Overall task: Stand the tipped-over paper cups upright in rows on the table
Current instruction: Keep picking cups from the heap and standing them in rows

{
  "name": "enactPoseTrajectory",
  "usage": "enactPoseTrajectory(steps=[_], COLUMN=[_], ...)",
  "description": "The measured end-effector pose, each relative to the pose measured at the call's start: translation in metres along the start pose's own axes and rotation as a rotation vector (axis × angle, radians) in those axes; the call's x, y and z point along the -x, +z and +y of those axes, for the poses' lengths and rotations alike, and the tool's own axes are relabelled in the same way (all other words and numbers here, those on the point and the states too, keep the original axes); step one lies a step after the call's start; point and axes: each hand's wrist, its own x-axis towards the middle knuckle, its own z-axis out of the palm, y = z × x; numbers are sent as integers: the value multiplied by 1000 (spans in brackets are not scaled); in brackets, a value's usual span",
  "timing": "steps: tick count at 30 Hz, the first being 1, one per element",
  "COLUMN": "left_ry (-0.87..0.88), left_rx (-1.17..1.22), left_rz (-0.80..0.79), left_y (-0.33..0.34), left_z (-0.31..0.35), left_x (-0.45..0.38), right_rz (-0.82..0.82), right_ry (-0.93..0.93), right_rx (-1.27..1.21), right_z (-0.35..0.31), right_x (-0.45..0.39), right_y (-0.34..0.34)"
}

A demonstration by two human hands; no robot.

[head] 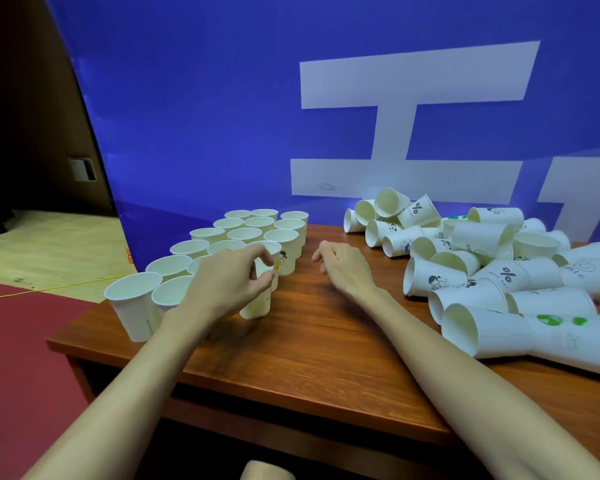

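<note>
Standing upright at the near right corner of the rows [222, 244], a cup [257, 303] is pinched near its rim by the left hand [227, 284], likely to square it up. The right hand [343, 268] hangs loosely curled, holding nothing, beside the tipped pile [499, 271] at right.

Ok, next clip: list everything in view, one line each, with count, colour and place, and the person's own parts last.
upright paper cups: about twenty, white, in rows on the table's left side
tipped-over paper cups: a large pile, too tangled to count, white with printed designs, on the table's right side
table: one, reddish-brown wood, centre
backdrop: one, blue with white shapes, behind the table
floor: red and pale areas, at left
left hand: pinches the nearest cup of the right-hand row
right hand: above the table's middle, holds nothing
</note>
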Motion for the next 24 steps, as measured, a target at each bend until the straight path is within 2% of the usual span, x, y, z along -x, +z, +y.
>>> enactPoseTrajectory(steps=[3,9,12,16,18,20,24], left_ry=[78,177,122,30,20,8,-54], left_rx=[114,313,410,559,585,619,716], left_rz=[50,24,-40,-170,-206,-215,-164], left_y=[12,46,66,86,91,93,99], left_z=[14,53,62,72,81,92,110], left_x=[0,-2,-4,-10,-14,-20,-27], right_rz=[21,43,-72,-322,-353,-316,-352], right_ry=[34,38,170,363,404,375,293], right_rx=[-9,471,692,894,927,918,756], right_z=[-7,-5,4,17,23,29,31], right_x=[5,14,15,22,27,29,25], right_y=[-19,-70,-94,-117,-119,-114,-98])
